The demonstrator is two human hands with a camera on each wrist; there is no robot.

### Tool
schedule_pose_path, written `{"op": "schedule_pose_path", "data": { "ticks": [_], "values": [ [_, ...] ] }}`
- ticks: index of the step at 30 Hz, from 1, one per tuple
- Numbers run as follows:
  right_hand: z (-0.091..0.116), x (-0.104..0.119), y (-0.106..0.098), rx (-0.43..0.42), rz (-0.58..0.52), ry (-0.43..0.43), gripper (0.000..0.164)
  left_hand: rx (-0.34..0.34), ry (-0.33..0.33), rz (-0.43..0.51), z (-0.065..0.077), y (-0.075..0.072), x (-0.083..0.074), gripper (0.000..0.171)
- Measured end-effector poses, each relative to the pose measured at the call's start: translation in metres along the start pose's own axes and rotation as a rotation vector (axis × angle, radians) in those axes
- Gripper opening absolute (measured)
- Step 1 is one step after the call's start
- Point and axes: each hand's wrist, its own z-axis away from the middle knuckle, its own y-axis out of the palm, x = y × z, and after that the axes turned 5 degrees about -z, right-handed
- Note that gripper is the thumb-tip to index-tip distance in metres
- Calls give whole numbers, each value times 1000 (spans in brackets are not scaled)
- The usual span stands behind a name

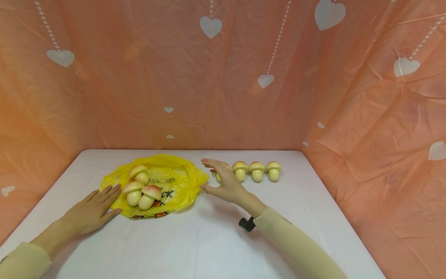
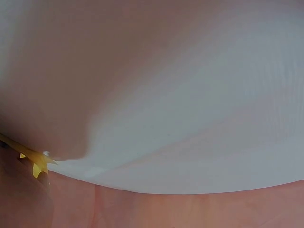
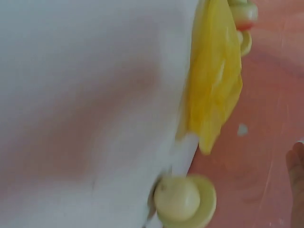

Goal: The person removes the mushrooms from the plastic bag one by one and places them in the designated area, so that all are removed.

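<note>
A yellow plastic bag (image 1: 188,182) lies spread on the table, with three toy mushrooms (image 1: 146,197) on its left part. My left hand (image 1: 88,212) rests flat at the bag's left edge, fingers straight, beside the mushrooms. Over the bag's right end, my right hand (image 1: 226,184) hovers with fingers extended and thumb apart, nothing in its grasp. It partly covers the leftmost of several mushrooms (image 1: 256,171) standing in a row. The right wrist view shows the bag (image 3: 213,76) and one mushroom (image 3: 178,199) below it; the left wrist view catches only a bit of yellow bag (image 2: 40,164).
The table (image 1: 167,248) has a white cover. Orange cloth (image 1: 195,77) with white hearts hangs behind it and along both sides. A black device (image 1: 247,224) is strapped at the right wrist.
</note>
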Motion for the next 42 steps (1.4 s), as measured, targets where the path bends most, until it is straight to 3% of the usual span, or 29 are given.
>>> {"op": "schedule_pose_path", "data": {
  "ticks": [7,18,30,42],
  "values": [
    [-9,11,31,73,-19,16,70,5,-3,-4,0,-2,-1,74],
    [-20,25,68,226,-7,191,66,0,6,-10,1,-1,-2,73],
    [-33,31,96,332,55,234,63,6,7,-9,-1,-3,-1,73],
    [-44,33,121,373,126,241,60,-33,22,-35,0,0,-2,71]
  ]
}}
